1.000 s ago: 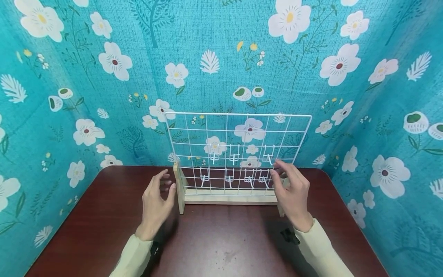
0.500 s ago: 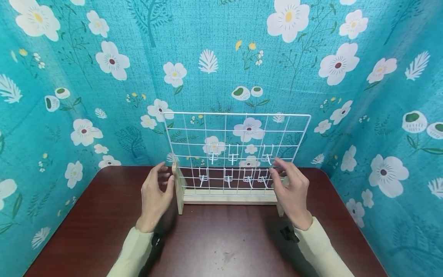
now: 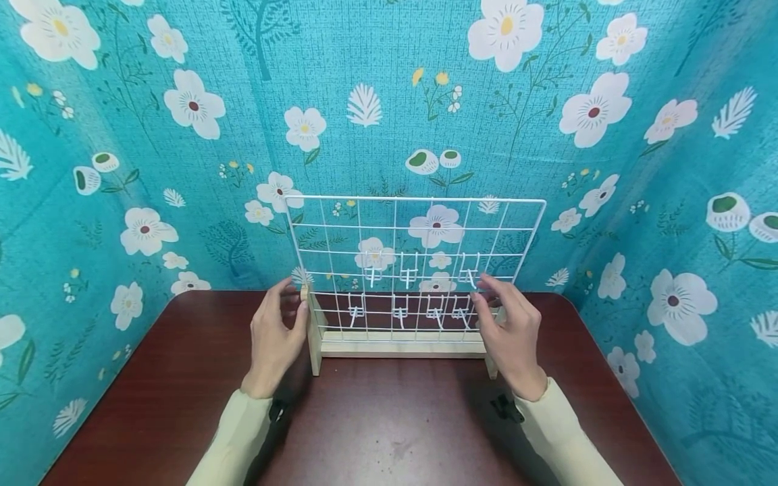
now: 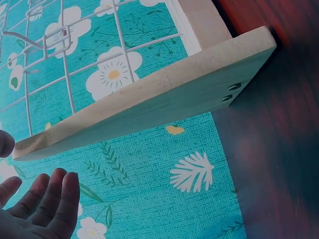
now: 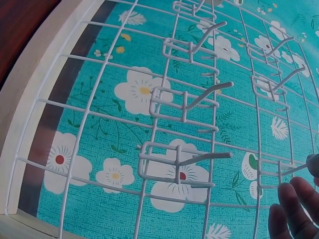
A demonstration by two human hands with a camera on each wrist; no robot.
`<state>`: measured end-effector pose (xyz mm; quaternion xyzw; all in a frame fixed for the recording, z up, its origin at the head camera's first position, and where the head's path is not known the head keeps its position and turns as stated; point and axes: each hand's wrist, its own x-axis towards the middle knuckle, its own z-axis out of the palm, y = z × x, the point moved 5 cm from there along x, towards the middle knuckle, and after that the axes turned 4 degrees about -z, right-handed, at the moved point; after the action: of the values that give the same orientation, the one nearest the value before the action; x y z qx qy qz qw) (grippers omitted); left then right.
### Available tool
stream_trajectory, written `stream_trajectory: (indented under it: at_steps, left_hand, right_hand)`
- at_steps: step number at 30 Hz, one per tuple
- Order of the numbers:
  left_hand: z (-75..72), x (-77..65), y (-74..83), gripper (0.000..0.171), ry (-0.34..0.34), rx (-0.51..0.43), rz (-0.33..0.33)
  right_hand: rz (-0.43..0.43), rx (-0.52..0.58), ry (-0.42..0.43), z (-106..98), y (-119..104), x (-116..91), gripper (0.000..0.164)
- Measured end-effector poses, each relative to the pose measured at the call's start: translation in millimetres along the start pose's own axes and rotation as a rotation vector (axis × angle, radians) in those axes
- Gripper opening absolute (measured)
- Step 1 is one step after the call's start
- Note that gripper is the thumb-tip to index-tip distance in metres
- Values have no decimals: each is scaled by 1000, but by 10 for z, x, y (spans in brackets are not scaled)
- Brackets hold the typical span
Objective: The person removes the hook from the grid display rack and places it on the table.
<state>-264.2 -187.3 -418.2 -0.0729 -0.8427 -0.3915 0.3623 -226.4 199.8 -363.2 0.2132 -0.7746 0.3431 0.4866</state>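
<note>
A white wire grid panel (image 3: 395,227) stands upright in a pale wooden stand (image 3: 401,349). White wire hooks hang on it in two rows: three above, including the upper right hook (image 3: 469,277), and several below, such as the lower left hook (image 3: 356,312). My left hand (image 3: 273,341) is beside the stand's left side post (image 4: 149,92), fingers loosely bent near its top end and nothing between them. My right hand (image 3: 510,331) is in front of the panel's right side. Its parted thumb and fingertips (image 5: 294,199) are right at the tip of the upper right hook.
The stand rests on a dark red-brown table (image 3: 389,418). A turquoise flowered cloth (image 3: 365,101) rises behind it and along both sides. The right side post (image 3: 491,364) is partly hidden behind the right hand.
My left hand has moved slightly up, closer to the left post's top. The right hand keeps its place at the upper right hook. The view has shifted a little.
</note>
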Motion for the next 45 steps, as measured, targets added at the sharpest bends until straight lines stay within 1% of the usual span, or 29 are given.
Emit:
stream_trajectory:
  at_steps: [5, 9, 14, 20, 25, 29, 32, 39, 45]
  left_hand:
    - [29, 35, 5, 47, -9, 21, 12]
    - [48, 46, 13, 49, -26, 14, 21]
    - [67, 63, 6, 49, -39, -5, 15]
    - [87, 89, 10, 42, -40, -8, 9]
    - [125, 81, 15, 34, -52, 18, 26]
    - [150, 75, 3, 32, -52, 18, 35]
    - [164, 72, -11, 31, -47, 9, 33]
    - [197, 57, -8, 30, -12, -10, 38]
    - [208, 47, -12, 29, 12, -5, 38]
  right_hand:
    - [6, 1, -6, 8, 0, 4, 39]
    - [19, -1, -11, 14, 4, 6, 39]
    - [43, -21, -34, 18, -4, -2, 39]
    - [60, -31, -64, 27, -10, 2, 37]
    - [55, -31, -61, 38, -7, 15, 37]
    - [50, -28, -65, 51, -10, 26, 35]
    - [49, -28, -70, 59, -12, 31, 34]
    - [60, -37, -92, 74, -3, 25, 34]
    - [41, -34, -89, 81, -8, 27, 32]
